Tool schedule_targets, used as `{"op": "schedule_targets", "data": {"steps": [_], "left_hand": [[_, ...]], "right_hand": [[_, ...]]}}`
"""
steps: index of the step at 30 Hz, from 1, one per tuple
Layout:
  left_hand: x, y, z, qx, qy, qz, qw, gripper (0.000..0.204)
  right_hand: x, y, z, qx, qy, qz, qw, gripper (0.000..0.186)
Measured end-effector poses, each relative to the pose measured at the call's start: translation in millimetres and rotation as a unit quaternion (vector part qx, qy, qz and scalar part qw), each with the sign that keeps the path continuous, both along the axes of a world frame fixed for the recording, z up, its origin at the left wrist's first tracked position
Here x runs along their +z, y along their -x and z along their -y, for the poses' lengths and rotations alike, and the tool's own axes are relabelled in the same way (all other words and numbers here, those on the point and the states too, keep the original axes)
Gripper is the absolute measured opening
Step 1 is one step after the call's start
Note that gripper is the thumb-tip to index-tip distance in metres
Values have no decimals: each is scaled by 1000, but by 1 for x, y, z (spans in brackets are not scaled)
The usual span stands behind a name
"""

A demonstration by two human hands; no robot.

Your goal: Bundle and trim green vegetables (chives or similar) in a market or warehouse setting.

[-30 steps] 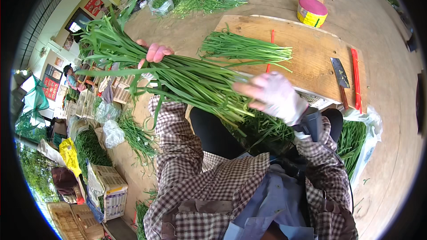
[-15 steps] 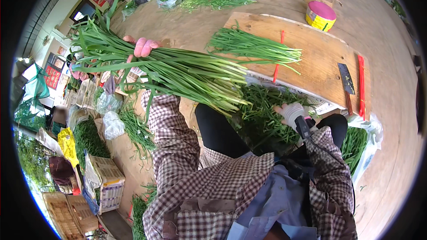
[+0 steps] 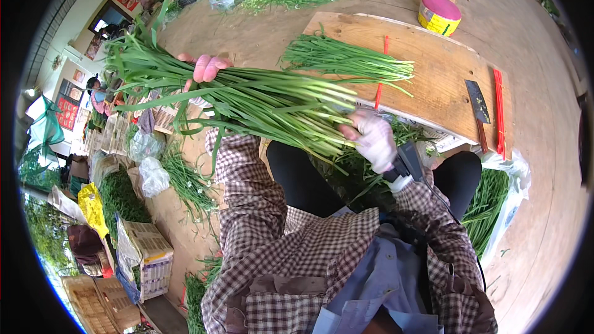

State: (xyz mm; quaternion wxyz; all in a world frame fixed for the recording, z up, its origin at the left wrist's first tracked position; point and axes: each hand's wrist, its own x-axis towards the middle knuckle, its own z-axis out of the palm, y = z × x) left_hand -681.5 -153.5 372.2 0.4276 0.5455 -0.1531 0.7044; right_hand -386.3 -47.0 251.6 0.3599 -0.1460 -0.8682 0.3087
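Observation:
A thick bunch of garlic chives (image 3: 266, 99) lies across the air in front of me, green leaves to the left and pale stem ends to the right. Wrapped round its leafy half is my left hand (image 3: 209, 68), in a pink-fingered glove. My right hand (image 3: 375, 139), in a pale glove, has its fingers closed at the pale stem ends; some fingers are hidden. Beyond it, a smaller heap of chives (image 3: 352, 59) rests on a wooden board (image 3: 439, 55), over a red tie (image 3: 382, 74). Loose chives (image 3: 356, 179) lie below, between my knees.
On the board's right side lie a knife (image 3: 477, 105) and a bundle of red ties (image 3: 499, 111). A round yellow tub with a pink top (image 3: 440, 15) stands at its far edge. More chives (image 3: 489, 201) sit in plastic at right. Crates (image 3: 154, 266) stand at left.
My right hand has risen from the loose chives below to the stem ends of the held bunch. The left hand keeps its grip, with the bunch slightly shifted.

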Motion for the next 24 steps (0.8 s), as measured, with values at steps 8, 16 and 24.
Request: {"op": "schedule_targets", "data": {"steps": [8, 16, 24], "left_hand": [[-14, 20, 12, -10, -24, 50, 998, 53], [-15, 6, -13, -39, -9, -16, 999, 49], [-25, 9, -9, -30, -18, -10, 999, 50]], "right_hand": [[-51, -73, -36, -5, -181, 536, 824, 41], [84, 1, -2, 27, -198, 72, 977, 22], [46, -24, -19, 256, 326, 44, 909, 11]]}}
